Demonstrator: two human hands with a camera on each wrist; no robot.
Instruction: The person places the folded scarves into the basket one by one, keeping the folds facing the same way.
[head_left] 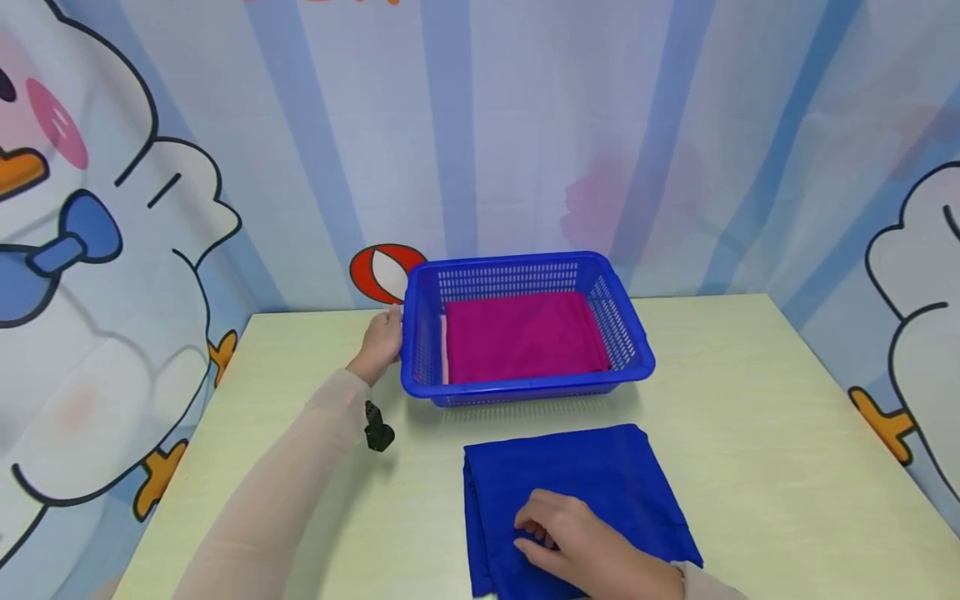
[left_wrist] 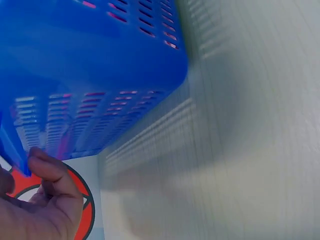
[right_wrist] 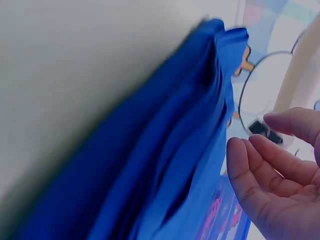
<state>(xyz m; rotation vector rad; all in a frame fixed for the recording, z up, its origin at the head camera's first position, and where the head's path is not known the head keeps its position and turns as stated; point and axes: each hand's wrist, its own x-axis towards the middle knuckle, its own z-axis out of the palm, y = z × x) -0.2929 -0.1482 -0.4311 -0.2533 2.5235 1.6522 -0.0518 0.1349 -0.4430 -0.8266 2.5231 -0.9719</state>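
My left hand (head_left: 381, 340) grips the left rim of a blue plastic basket (head_left: 527, 389) with slotted walls. In the left wrist view, thumb and fingers (left_wrist: 55, 175) pinch the basket's edge. Inside the basket lies a folded magenta cloth (head_left: 525, 337), with a thin pale pink strip (head_left: 445, 350) showing at its left side. A folded dark blue cloth (head_left: 585, 462) lies flat on the table in front of the basket. Over it hovers my right hand (head_left: 581, 542), fingers loosely bent and nothing between them. The right wrist view shows the blue cloth's layered folds beside these fingers (right_wrist: 240, 160).
The pale table (head_left: 750, 433) runs up to a cartoon-printed backdrop (head_left: 517, 125) behind the basket. More of this print stands along the left and right sides. A small black device (head_left: 378, 429) hangs at my left wrist.
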